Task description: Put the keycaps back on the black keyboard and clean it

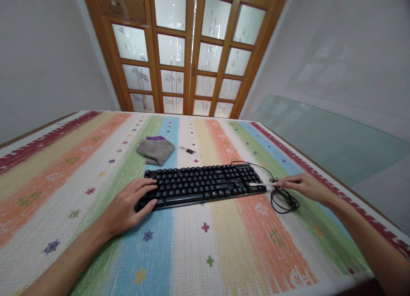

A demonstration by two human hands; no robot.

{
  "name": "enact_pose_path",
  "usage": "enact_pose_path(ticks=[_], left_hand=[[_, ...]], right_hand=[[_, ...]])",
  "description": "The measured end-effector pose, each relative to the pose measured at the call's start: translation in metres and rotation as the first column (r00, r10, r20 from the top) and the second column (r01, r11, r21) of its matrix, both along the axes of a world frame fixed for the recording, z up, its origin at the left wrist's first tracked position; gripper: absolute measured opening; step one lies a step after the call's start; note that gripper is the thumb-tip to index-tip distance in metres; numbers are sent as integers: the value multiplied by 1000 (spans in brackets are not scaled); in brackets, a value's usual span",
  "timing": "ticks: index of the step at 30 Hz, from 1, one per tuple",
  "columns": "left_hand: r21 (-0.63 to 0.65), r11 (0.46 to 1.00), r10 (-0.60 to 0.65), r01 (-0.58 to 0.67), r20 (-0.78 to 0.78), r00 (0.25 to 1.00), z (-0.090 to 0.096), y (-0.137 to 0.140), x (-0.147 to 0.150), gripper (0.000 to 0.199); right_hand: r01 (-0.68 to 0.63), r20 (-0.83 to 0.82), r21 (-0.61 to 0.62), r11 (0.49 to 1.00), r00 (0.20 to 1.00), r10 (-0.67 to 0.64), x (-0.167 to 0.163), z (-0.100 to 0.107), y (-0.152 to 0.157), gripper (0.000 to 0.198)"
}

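A black keyboard (195, 186) lies across the striped tablecloth in front of me. My left hand (133, 202) grips its left end, with the fingers over the keys and the thumb at the near corner. Between the fingertips of my right hand (297, 186) is a thin white cotton swab (264, 184). Its tip points left, over the number pad at the keyboard's right end; whether it touches the keys I cannot tell. The keyboard's coiled black cable (284, 202) lies just below my right hand.
Behind the keyboard rest a folded grey cloth (156, 150), a purple item (155, 138) partly under it, and a small clear-and-black tool (190, 151). A striped tablecloth (192, 253) covers the table. A pale green panel (323, 133) stands along the right side; wooden glazed doors (188, 52) are beyond.
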State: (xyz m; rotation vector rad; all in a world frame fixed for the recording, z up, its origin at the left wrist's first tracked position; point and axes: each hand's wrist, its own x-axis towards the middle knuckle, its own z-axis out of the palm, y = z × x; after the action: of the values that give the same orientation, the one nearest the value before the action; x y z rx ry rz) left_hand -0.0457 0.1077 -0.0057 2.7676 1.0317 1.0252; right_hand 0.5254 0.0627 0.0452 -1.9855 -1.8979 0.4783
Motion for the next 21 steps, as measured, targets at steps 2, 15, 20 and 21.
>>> enact_pose_path(ticks=[2, 15, 20, 21], left_hand=[[7, 1000, -1, 1, -5, 1000, 0, 0, 0, 27], [23, 1000, -2, 2, -8, 1000, -2, 1, 0, 27], [34, 999, -9, 10, -9, 1000, -1, 0, 0, 26], [36, 999, -12, 12, -10, 1000, -1, 1, 0, 26]], right_hand=[[-14, -66, -62, 998, 998, 10, 3, 1, -1, 70], [1, -16, -64, 998, 1000, -2, 12, 5, -4, 57], [44, -10, -27, 999, 999, -44, 5, 13, -8, 49], [56, -23, -10, 998, 998, -56, 0, 15, -8, 49]])
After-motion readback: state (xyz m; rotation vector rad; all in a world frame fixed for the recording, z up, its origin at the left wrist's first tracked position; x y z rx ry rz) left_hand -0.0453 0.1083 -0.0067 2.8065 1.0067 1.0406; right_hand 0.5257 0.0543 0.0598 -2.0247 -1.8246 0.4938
